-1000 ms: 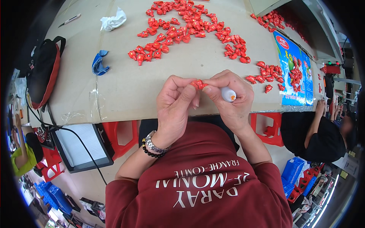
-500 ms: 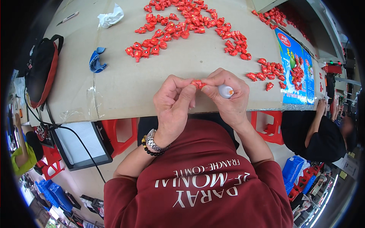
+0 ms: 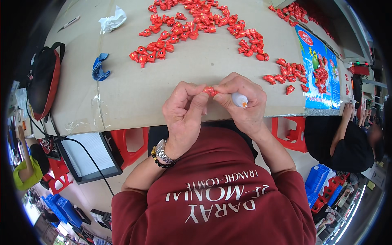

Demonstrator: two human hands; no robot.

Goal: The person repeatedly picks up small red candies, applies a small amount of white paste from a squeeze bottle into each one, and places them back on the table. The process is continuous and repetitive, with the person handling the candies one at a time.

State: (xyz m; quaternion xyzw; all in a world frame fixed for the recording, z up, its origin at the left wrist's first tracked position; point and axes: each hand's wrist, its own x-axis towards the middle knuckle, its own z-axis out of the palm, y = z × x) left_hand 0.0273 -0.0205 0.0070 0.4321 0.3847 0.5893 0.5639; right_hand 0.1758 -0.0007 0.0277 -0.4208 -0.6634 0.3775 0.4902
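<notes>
Between the fingertips of both hands sits a small red plastic figure piece [image 3: 210, 91], just above the table's front edge. My left hand [image 3: 184, 107] pinches its left side between thumb and forefinger. On the other side my right hand [image 3: 245, 102] pinches it too, while a small white bottle with an orange tip [image 3: 239, 100] is tucked in that palm under the curled fingers. Fingers cover much of the piece. Many like red pieces [image 3: 192, 28] lie in a loose heap farther back, and a smaller group [image 3: 292, 72] lies to the right.
A blue printed sheet [image 3: 306, 53] with red pieces lies on the right of the table [image 3: 134, 90]. On the left are a black and red bag [image 3: 47, 81], a blue cloth scrap [image 3: 99, 67], crumpled tissue [image 3: 113, 19] and a pen [image 3: 68, 23]. Red stools [image 3: 289, 132] stand below; a person sits at right.
My view has shifted slightly, so the table things appear a little moved. Both hands keep their pinch on the red piece; the bottle in my right hand has tilted, its orange tip turning downward.
</notes>
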